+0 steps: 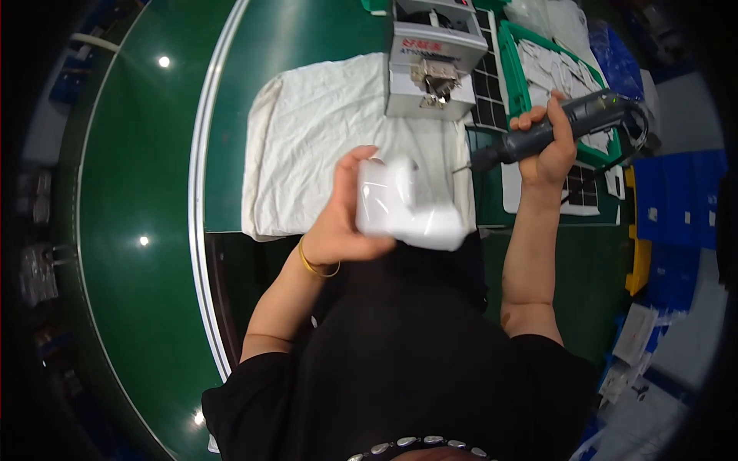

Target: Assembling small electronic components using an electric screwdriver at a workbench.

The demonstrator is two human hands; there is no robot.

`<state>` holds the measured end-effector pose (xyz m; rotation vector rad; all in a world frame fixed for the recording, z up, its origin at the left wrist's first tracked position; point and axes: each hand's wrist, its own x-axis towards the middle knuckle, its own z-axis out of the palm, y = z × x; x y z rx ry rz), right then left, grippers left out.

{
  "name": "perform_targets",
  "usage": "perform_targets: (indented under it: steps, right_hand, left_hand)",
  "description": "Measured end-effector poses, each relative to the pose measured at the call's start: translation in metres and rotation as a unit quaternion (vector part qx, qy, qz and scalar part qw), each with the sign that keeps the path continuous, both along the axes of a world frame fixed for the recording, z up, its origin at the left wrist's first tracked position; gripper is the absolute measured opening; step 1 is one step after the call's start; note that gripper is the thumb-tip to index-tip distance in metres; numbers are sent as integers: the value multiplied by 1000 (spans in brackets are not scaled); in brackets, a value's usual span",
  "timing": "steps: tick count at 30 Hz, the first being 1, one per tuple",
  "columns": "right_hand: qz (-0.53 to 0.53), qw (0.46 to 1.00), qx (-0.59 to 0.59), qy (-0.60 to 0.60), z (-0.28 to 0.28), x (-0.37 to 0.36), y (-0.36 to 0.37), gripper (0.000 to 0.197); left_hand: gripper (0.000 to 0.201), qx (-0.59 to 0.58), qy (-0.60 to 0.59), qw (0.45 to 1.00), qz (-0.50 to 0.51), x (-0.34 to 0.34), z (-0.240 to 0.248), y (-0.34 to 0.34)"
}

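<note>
My left hand (338,219) grips a white plastic housing (403,203), held up in front of my chest above the near edge of the white cloth (315,131). A thin gold bracelet circles that wrist. My right hand (550,142) is closed around a dark grey electric screwdriver (538,134), whose tip points left toward the white housing and stops a little short of it. A cable runs from the screwdriver's rear end.
A grey screw-feeder box (430,65) stands on the cloth's far side. Green trays (513,77) holding white parts lie to the right. The green conveyor belt (138,192) curves along the left. Blue bins (680,200) and a yellow bin are at the right.
</note>
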<state>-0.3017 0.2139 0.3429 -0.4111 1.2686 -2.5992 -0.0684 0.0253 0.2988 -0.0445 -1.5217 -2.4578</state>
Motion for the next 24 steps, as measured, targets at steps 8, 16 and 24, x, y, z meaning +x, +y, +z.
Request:
perform_targets:
  steps: [8, 16, 24]
  right_hand:
    - [52, 998, 17, -33, -35, 4, -30, 33]
    - [78, 996, -2, -48, -43, 0, -40, 34]
    - [63, 995, -6, -74, -43, -4, -36, 37]
  left_hand:
    - [75, 382, 34, 923, -26, -30, -22, -56]
    - [86, -129, -30, 984, 116, -70, 16, -121]
    - [58, -268, -143, 912, 277, -207, -48, -251]
